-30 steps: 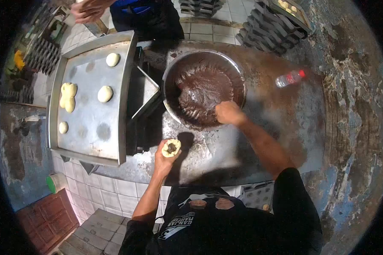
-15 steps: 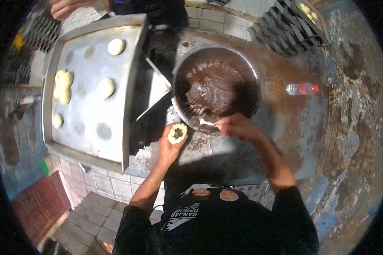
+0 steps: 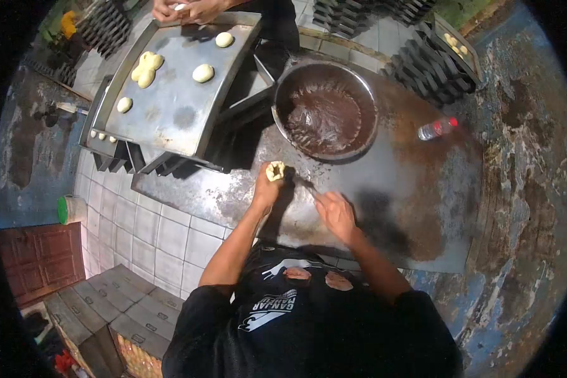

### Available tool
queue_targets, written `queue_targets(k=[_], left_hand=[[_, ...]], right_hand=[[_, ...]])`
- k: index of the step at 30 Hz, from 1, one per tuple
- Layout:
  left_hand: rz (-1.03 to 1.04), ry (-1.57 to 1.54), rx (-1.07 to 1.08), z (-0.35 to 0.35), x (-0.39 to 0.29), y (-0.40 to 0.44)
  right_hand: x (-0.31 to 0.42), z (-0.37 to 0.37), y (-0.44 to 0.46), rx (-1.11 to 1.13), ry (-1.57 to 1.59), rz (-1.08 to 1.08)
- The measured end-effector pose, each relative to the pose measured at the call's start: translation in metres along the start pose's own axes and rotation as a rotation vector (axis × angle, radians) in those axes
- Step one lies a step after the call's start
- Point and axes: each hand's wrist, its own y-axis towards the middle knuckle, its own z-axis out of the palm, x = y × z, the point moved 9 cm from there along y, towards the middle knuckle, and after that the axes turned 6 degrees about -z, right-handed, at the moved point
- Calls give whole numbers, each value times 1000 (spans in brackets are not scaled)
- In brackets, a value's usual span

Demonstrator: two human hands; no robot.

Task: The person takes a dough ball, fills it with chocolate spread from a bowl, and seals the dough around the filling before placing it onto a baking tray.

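since the earlier frame, the right hand (image 3: pixel 336 215), fingers closed on a spoon (image 3: pixel 305 185), has moved from the bowl (image 3: pixel 366 129) to beside the dough cup (image 3: pixel 271 174), which the left hand (image 3: pixel 264 191) grips, hollow showing. filling of the dough appears under way (spoon tip blurred; load cannot be told). the bowl holds dark filling (image 3: pixel 324 120) on the stained worktop (image 3: pixel 416 208), bottle (image 3: pixel 435 130) well apart. beyond: a tray (image 3: pixel 170 101) of dough pieces, a co-worker's hands (image 3: pixel 192 11) at its far edge, a tiled wall (image 3: pixel 170 233).

Your black shirt (image 3: pixel 334 334): GANJAR in white capitals; second word too blurred for you to read in full; numeral 3 near the lettering
Your bottle's red label (image 3: pixel 439 128): lettering too small to read
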Motion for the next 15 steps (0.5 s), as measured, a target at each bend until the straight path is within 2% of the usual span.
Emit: queue_targets(k=[1,3,4,5,7,9,10,11,13,15], left_hand=[[7,4,1,6,-6,-18],[19,-151,248,42,-28,-64],[73,-95,299,54,-28,-81],[243,63,316,66,-36,-93],[191,226,234,74,-32,-111],[240,160,235,79,-39,-123],[274,89,229,79,-45,-130],[290,86,224,78,-50,-135],[-59,-69,336,88,-55,-159],[-76,-105,407,99,-59,-177]], right_hand=[[-7,9,0,-8,-1,-2],[-42,20,-5,-308,479,233],[-40,18,-2,-264,793,386],[-29,15,1,-213,1106,532],[-6,0,-10,-253,1041,439],[69,-23,-26,36,121,-146],[80,-48,-39,-151,303,-210],[80,-54,-46,-156,295,-224],[40,-82,-68,-510,653,124],[53,-82,-82,-515,667,125]])
